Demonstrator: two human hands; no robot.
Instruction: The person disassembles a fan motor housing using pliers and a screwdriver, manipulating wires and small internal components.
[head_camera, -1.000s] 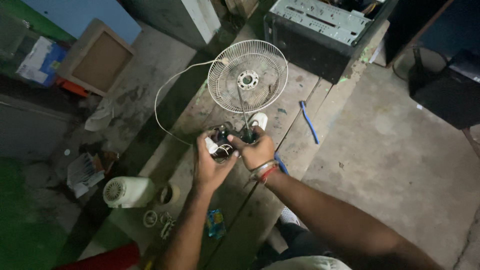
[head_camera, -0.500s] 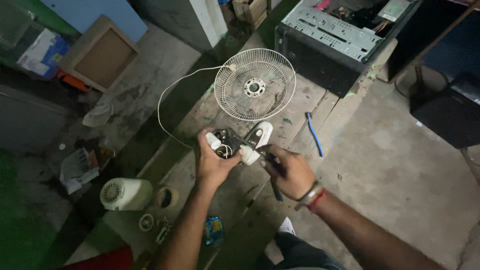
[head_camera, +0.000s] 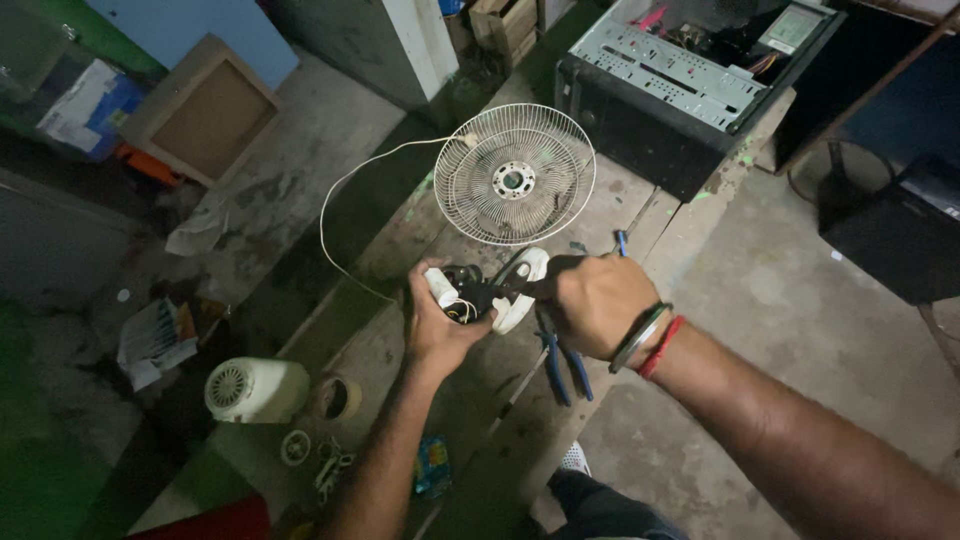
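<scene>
My left hand (head_camera: 436, 325) grips a small fan motor assembly (head_camera: 480, 292), black with white plastic parts, held above a wooden workbench (head_camera: 400, 350). A thin white cord (head_camera: 330, 215) loops from it to the left. My right hand (head_camera: 592, 300), with bangles on the wrist, is closed against the motor's right side, on its white housing piece (head_camera: 525, 270). A round white wire fan guard (head_camera: 515, 175) lies flat on the bench just beyond the motor.
Blue-handled pliers (head_camera: 565, 365) lie on the bench under my right hand. A cream fan motor cover (head_camera: 255, 390), a tape roll (head_camera: 335, 398) and small parts sit at the bench's near left. An open grey metal chassis (head_camera: 690, 75) stands behind. Boxes and papers (head_camera: 155, 335) litter the floor left.
My right hand has come back up from the bench, near the pliers, to the motor's right side. The left hand keeps holding the motor.
</scene>
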